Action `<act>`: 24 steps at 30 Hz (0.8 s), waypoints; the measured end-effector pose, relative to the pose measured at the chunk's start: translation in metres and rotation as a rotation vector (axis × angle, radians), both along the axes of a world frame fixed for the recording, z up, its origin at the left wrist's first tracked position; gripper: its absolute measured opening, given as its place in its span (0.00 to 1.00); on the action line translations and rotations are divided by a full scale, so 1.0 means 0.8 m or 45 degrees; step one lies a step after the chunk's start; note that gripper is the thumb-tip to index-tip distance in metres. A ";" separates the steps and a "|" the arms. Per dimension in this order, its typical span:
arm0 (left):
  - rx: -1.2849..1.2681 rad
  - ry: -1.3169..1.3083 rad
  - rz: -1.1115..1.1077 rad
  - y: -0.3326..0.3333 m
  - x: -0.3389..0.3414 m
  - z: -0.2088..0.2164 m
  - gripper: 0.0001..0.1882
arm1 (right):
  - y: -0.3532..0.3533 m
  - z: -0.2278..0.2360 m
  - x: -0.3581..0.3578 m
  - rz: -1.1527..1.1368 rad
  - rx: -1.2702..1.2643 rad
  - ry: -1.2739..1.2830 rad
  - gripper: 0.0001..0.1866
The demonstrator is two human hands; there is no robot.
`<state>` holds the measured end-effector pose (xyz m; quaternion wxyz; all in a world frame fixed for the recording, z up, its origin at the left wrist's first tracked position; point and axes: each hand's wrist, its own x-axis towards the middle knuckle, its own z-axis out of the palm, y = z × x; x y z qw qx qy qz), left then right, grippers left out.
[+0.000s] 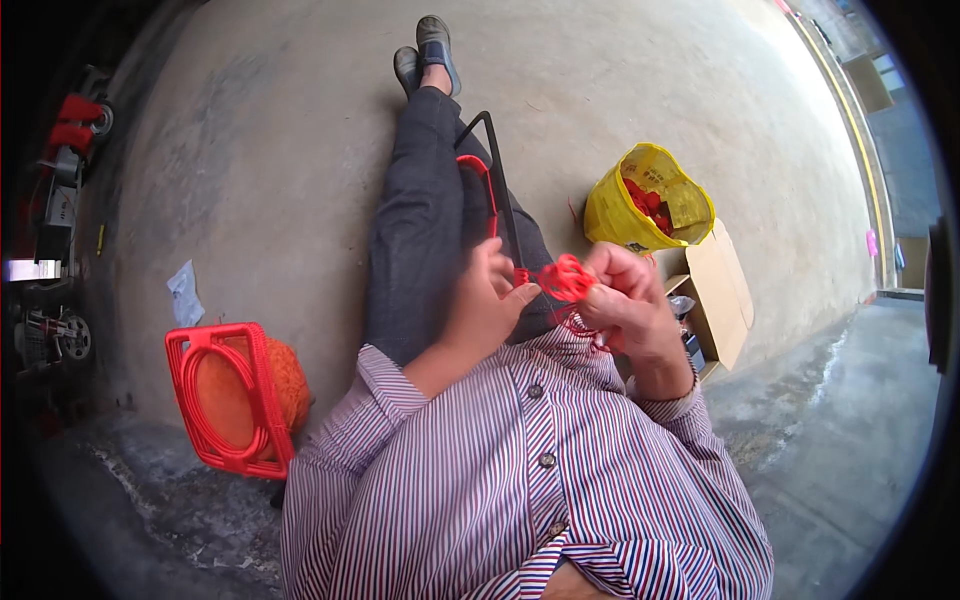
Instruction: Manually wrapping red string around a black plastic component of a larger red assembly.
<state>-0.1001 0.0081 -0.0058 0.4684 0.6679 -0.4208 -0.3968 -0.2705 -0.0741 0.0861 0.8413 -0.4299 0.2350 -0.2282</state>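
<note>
A thin black frame (507,205) lies over my outstretched legs, and red cord (491,195) covers part of its length. At the frame's near end my left hand (482,308) is closed, thumb and fingers pinching it where red loops sit on the bar. Just right of there, my right hand (640,312) is closed on a looped bundle of red cord (566,279). Loose strands hang below the bundle, near my shirt. The bundle and fingers are slightly blurred. My palms hide the frame's nearest part.
A red cord-wrapped frame (181,395) leans against a round orange thing (290,385) at left. A yellow bag (612,212) with red material stands at right, beside an opened cardboard box (728,300). Clear plastic (184,294) lies on the concrete floor. Wheeled machines (72,335) line the far left.
</note>
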 end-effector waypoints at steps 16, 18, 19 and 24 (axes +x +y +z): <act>0.286 0.444 0.182 -0.011 0.050 -0.030 0.10 | -0.027 -0.107 0.063 -0.066 -1.106 0.629 0.15; 0.142 0.397 0.255 -0.015 0.057 -0.003 0.10 | -0.031 -0.078 0.059 -0.112 -1.049 0.600 0.17; 0.161 0.519 0.255 -0.015 0.053 0.026 0.10 | -0.028 -0.068 0.058 -0.113 -1.187 0.536 0.17; 0.165 0.997 0.212 -0.015 0.036 0.061 0.10 | -0.038 -0.053 0.039 -0.229 -1.399 0.415 0.16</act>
